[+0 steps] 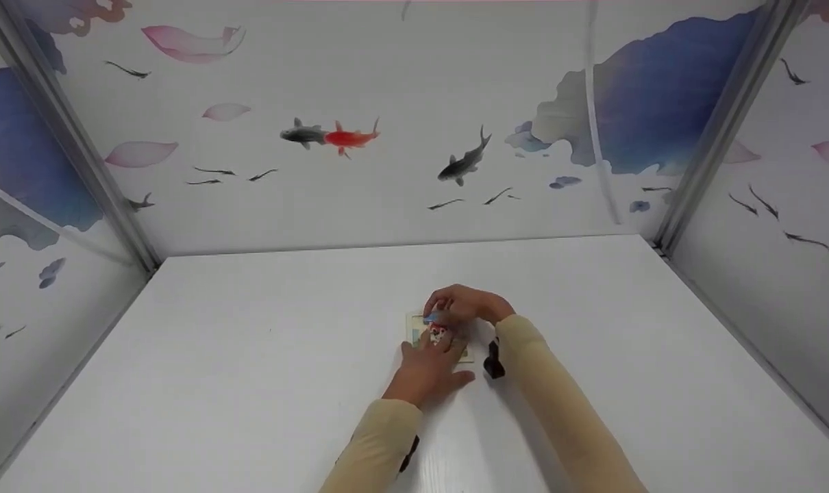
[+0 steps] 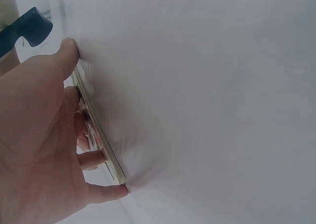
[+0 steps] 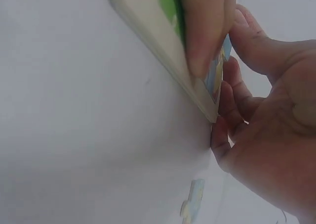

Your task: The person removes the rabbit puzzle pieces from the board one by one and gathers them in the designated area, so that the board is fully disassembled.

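Observation:
A small flat jigsaw puzzle board [image 1: 410, 323] with a pale frame lies on the white table. Spread over its near part, my left hand [image 1: 421, 375] rests fingertips on the picture and frame, and a red, white and black figure [image 1: 438, 333] shows between the fingers. My right hand [image 1: 464, 305] bends over the far right side. Between its thumb and fingers it pinches a light blue puzzle piece [image 3: 227, 47] at the board's edge. In the left wrist view, the board's side [image 2: 106, 142] runs beneath the fingers. Both hands hide much of the picture.
A loose blue and yellowish puzzle piece [image 3: 193, 199] lies on the table near the right hand. Dark wrist devices [image 1: 495, 361] sit below the sleeves. White panels [image 1: 387, 198] printed with fish and petals enclose the table [image 1: 250, 397] at the back and both sides.

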`<state>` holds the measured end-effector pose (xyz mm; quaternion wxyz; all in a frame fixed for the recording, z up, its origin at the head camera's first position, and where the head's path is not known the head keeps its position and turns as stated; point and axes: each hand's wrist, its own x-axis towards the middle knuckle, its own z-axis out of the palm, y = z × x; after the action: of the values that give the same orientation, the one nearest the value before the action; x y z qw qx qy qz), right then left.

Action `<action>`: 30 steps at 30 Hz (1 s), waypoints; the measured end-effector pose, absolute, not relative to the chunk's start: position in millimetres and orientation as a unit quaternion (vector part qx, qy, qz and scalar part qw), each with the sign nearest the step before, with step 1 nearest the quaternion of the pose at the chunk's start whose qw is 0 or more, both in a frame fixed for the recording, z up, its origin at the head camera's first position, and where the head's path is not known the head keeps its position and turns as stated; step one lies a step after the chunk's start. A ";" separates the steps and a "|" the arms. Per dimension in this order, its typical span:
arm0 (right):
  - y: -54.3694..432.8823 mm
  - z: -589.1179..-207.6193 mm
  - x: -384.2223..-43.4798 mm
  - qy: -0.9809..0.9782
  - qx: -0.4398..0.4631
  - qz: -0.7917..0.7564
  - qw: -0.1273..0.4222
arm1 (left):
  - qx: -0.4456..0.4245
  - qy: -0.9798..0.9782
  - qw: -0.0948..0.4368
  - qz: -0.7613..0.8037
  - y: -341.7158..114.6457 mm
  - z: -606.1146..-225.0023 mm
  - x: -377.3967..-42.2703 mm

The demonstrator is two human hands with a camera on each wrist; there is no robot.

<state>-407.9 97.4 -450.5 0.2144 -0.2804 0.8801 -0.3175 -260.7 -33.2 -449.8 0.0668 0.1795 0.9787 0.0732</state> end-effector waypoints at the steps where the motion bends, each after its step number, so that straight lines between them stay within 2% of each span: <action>1: 96.6 -450.9 -407.2 0.881 -0.278 -0.320 0.209 | 0.181 0.979 0.065 0.075 -33.2 -450.1 -260.2; 11: 90.0 -451.0 -399.3 0.895 -0.252 -0.324 0.176 | 0.189 0.977 0.052 0.083 -34.1 -454.1 -258.2; 17: 90.0 -450.3 -398.8 0.896 -0.245 -0.324 0.180 | 0.197 0.975 0.046 0.087 -34.5 -453.2 -256.8; 25: 93.7 -450.7 -400.3 0.892 -0.255 -0.332 0.171 | 0.187 0.973 0.070 0.118 -33.3 -447.7 -257.3; 30: 95.8 -450.8 -402.9 0.887 -0.230 -0.358 0.180 | 0.184 0.972 0.069 0.128 -34.9 -446.4 -255.3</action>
<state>-402.9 95.8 -450.8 0.1796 -0.2302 0.8867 -0.3585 -255.3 -34.9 -446.4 0.0693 0.1844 0.9720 0.1279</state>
